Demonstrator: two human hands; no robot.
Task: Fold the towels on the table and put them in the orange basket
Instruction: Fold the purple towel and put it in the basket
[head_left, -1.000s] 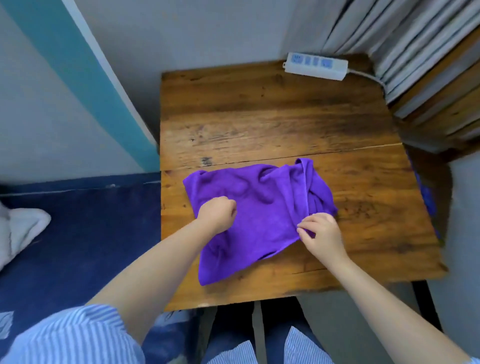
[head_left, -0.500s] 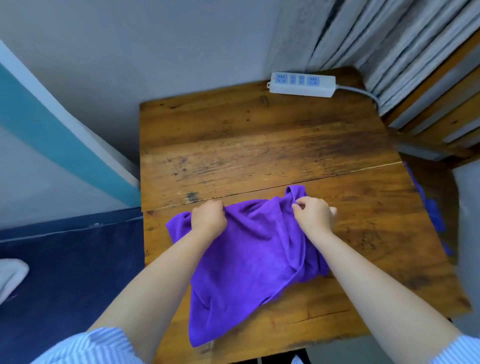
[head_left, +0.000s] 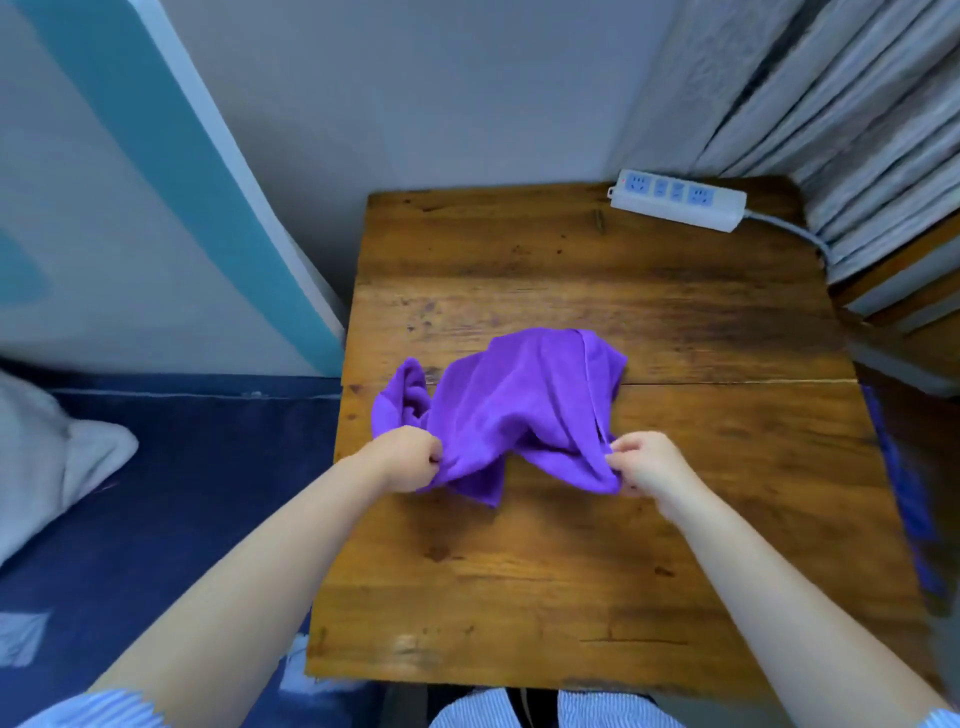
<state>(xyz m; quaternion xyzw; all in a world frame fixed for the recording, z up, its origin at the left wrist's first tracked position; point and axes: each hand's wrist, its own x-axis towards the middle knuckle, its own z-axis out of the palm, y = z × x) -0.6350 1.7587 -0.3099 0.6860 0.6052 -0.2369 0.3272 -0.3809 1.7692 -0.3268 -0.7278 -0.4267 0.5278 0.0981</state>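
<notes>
1 purple towel (head_left: 524, 405) is all I can count on the wooden table (head_left: 571, 571), and it sits a little past the middle of the top, bunched and rumpled, with a loose lobe sticking out toward 9 o'clock. 2 hands are on it: the left hand (head_left: 408, 465) is closed in a fist round the near-left edge of the cloth, and the right hand (head_left: 647, 465) pinches the near-right corner between thumb and fingers, at about 3 o'clock from the left. Both grips look tight, and the near edge seems lifted slightly off the wood.

To my eye the step in hand is spreading the towel before any fold is made; nothing is folded yet. The next move would call for pulling the 2 held corners apart and drawing the cloth flat, so the hidden far edge comes free.

1 white power strip (head_left: 678, 200) lies at the table's 1 o'clock corner. 0 orange baskets are in sight.
</notes>
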